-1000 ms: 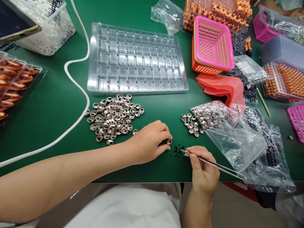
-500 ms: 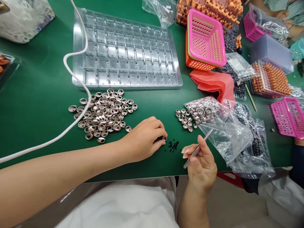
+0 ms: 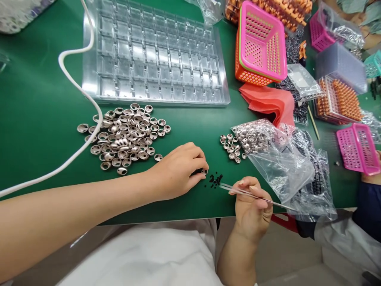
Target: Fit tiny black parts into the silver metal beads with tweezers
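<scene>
The left hand (image 3: 178, 171) is resting on the green table (image 3: 44, 119), its fingertips closed around a single small metal ring (image 3: 204, 171) that is sitting on the table surface. The right hand (image 3: 251, 206) is gripping a pair of tweezers (image 3: 253, 195) between thumb and fingers; the tweezers are lying nearly level, with the tips pointing left toward a small cluster of black beads (image 3: 214, 180) just beside the held ring. Whether the tips are touching the beads cannot be told. To the left of the left hand, a loose pile of metal rings (image 3: 126, 137) is lying spread on the table, with a white cable (image 3: 86, 95) curving along its left edge. Beyond the pile, a clear compartment tray (image 3: 154, 55) is lying flat. To the right of the beads, a smaller scatter of rings (image 3: 231, 149) is spilling from the mouth of a clear plastic bag (image 3: 276, 155), which is holding more rings. Further back, a stack of pink and orange baskets (image 3: 260, 43) is standing tilted beside a folded red bag (image 3: 268, 103). Another pink basket (image 3: 357, 149) is lying near the right edge, close to another person's dark sleeve (image 3: 367, 206).
</scene>
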`<state>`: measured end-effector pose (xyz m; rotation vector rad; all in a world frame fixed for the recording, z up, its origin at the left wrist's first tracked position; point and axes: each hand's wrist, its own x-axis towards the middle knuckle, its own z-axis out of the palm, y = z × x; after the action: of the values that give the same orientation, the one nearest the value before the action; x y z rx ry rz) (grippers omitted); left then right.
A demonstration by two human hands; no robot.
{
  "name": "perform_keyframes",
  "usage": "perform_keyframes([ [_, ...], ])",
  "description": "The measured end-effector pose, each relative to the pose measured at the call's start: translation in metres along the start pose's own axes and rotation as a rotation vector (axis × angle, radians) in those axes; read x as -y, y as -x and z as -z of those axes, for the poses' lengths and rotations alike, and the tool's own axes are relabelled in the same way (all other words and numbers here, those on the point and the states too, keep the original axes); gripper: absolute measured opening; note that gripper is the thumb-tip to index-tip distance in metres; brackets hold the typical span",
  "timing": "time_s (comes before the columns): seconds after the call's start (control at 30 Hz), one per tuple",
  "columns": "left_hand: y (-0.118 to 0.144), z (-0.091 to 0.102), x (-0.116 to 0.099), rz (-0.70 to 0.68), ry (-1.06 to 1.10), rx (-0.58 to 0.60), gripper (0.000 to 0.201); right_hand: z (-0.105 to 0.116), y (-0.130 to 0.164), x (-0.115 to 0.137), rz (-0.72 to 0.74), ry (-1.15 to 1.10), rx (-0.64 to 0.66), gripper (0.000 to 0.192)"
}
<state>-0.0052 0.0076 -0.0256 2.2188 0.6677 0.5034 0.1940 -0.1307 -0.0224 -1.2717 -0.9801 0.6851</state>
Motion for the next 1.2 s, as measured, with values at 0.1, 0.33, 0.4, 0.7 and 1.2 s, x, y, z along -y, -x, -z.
perform_keyframes([
  [0.1,-0.001,0.004,-0.001,0.014,-0.004,0.022,0.008,-0.002,0.003,-0.001,-0.074,-0.006,-0.026,0.02],
  [0.33,-0.005,0.014,-0.007,0.069,0.003,0.102,0.01,-0.009,0.0,0.003,-0.143,-0.01,-0.096,0.007],
  [0.4,-0.004,0.014,-0.006,0.073,0.007,0.109,0.01,-0.01,0.0,0.003,-0.129,-0.008,-0.091,0.006],
  [0.7,-0.004,0.012,-0.003,0.053,0.009,0.09,0.009,-0.006,-0.005,0.006,-0.146,-0.082,-0.096,0.025],
  [1.2,-0.005,0.004,0.003,0.049,0.029,0.063,0.005,0.01,-0.009,0.034,-0.18,0.813,0.185,0.023],
])
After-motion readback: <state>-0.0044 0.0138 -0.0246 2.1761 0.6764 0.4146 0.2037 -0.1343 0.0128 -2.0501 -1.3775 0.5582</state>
